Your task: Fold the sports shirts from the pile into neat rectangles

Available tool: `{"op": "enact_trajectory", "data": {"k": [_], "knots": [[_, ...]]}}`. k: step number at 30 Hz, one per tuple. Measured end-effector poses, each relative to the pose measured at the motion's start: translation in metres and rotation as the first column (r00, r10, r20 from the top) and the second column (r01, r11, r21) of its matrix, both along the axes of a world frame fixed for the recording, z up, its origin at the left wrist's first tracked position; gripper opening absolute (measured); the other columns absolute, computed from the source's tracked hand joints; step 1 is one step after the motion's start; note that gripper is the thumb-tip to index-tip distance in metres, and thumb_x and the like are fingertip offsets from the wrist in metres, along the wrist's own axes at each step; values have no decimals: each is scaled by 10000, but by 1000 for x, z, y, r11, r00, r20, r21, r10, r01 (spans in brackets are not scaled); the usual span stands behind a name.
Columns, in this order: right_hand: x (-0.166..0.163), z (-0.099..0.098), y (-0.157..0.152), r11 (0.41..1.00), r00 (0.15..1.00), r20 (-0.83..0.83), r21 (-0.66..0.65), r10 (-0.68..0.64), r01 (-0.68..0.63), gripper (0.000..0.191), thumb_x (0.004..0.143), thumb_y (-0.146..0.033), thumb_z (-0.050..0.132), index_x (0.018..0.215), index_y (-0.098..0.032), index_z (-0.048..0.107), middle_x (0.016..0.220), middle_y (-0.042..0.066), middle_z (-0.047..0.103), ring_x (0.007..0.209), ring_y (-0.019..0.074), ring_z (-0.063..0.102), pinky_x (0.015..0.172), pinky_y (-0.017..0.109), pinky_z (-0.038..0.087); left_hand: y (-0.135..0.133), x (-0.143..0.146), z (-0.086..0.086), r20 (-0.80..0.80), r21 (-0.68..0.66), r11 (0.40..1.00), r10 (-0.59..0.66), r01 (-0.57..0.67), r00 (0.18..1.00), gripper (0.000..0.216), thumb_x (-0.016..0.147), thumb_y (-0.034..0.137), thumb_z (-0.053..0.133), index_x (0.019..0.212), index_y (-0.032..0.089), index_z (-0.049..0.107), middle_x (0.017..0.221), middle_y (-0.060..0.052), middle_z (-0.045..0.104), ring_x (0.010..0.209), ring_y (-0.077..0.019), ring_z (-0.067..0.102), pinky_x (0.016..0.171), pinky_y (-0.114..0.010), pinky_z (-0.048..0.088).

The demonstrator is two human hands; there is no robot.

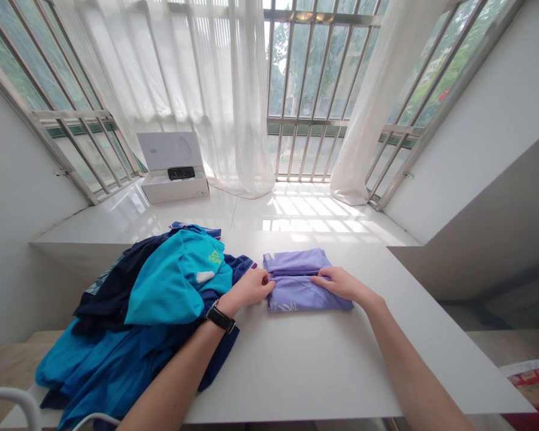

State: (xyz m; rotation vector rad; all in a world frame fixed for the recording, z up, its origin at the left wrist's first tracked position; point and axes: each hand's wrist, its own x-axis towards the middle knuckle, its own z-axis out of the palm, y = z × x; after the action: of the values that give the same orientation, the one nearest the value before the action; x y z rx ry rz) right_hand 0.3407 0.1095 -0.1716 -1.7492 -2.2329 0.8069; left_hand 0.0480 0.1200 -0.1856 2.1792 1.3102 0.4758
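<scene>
A lavender piece of clothing [296,293] lies folded into a flat rectangle on the white table [296,371]. A dark gap or crease runs across its middle, and pale print shows at its left end. My left hand [250,288], with a black-strapped watch [221,317] on the wrist, is closed with its fingertips pinching the left edge near that crease. From the right, my right hand [339,283] grips the cloth by the same crease, its thumb and fingers close together. Part of those fingers is hidden in the fold.
A loose heap of clothes is piled on the table's left side, with a turquoise shirt [170,281] on top and blue clothing [108,353] below. Beyond, an opened white box [175,185] holding a black device [181,173] stands on the sill [247,209] beside white curtains [242,120].
</scene>
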Motion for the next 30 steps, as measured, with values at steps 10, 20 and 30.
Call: {"op": "enact_trajectory", "data": {"k": [10,20,30], "knots": [[1,0,0,1000,997,77,10,-29,28,463,926,-582,443,688,-214,591,748,36,684,696,207,607,612,287,399,-1,0,4,71,-206,978,-8,23,997,461,850,525,550,560,170,601,557,-28,632,527,-141,552,509,-246,367],[0,3,0,999,997,69,26,-31,29,444,942,-515,434,662,-209,593,751,54,692,722,225,623,624,300,400,-4,1,8,95,-505,863,11,38,995,444,785,562,627,583,168,592,580,-43,674,517,-150,622,447,-212,396],[-4,4,-2,996,993,86,-31,-83,86,431,916,-496,436,596,-214,491,630,18,581,605,185,539,565,298,331,-1,4,2,243,-398,915,182,-73,953,277,799,434,654,789,189,526,570,1,659,515,-170,663,459,-219,460]]}}
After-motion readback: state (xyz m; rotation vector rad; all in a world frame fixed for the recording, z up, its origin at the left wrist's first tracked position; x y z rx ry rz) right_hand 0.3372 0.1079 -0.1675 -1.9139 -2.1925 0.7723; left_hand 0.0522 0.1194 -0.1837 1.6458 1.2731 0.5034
